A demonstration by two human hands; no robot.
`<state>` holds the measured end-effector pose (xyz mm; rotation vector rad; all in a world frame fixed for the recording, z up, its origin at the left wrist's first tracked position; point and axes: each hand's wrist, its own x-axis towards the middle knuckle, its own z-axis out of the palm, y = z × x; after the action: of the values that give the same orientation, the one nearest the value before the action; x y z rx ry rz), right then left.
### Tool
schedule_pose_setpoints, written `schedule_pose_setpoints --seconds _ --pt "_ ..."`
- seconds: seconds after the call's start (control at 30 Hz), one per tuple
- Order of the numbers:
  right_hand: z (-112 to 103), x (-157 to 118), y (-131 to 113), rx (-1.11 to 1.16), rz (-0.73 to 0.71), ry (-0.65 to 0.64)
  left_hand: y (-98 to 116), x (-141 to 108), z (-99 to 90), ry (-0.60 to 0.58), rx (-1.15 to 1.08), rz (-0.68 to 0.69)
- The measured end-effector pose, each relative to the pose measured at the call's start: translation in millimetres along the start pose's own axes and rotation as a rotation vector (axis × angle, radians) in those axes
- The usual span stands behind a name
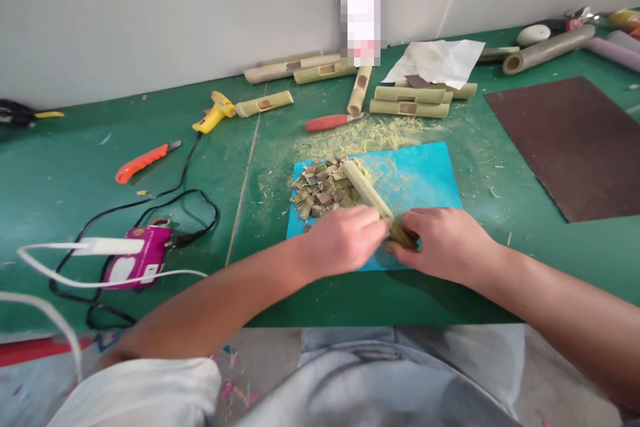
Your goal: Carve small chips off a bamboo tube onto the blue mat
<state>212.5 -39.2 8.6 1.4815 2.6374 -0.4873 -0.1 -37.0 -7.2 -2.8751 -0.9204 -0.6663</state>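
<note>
A pale green bamboo tube slants over a blue sheet, its near end close to me. My right hand grips that near end between thumb and fingers. Against the tube's left side, my left hand is closed, knuckles up; its fingers hide whatever they hold, if anything. A heap of small brown and green chips lies on the sheet, left of the tube. Fine yellowish shavings are scattered on the sheet and beyond it.
Behind lie several notched bamboo tubes, a red-handled knife and white paper. Leftward are a yellow glue gun, an orange utility knife and a purple power strip with cords. A dark brown sheet lies right.
</note>
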Motion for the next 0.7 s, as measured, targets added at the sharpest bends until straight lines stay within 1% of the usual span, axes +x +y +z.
schedule_pose_setpoints --seconds 0.07,0.17,0.2,0.3,0.33,0.43,0.6,0.7 --pt "2.0 -1.1 -2.6 -0.004 0.013 0.031 5.7 0.0 -2.5 -0.027 0.04 0.005" --pt "4.2 -2.5 -5.3 -0.024 0.024 0.068 6.1 -1.2 -3.8 0.005 0.12 -0.066" --pt "4.8 -2.7 -5.7 -0.027 0.024 0.074 6.5 -1.6 -3.6 0.004 0.129 -0.062" --pt "6.3 -2.5 -6.1 -0.028 0.013 0.092 10.3 -2.7 -2.6 -0.041 0.092 0.027" --pt "6.7 -2.4 -6.1 -0.028 0.014 0.1 11.3 -2.9 -2.4 -0.043 0.091 0.023" --pt "7.4 -2.1 -6.0 -0.028 0.021 0.117 12.3 -2.9 -2.0 -0.005 0.139 -0.055" --pt "5.5 -2.4 -7.0 -0.025 0.015 0.093 9.0 -2.8 -0.4 -0.025 0.081 0.018" --pt "4.5 -2.2 -6.9 -0.023 0.032 0.095 3.4 -2.0 -0.8 0.01 0.127 -0.068"
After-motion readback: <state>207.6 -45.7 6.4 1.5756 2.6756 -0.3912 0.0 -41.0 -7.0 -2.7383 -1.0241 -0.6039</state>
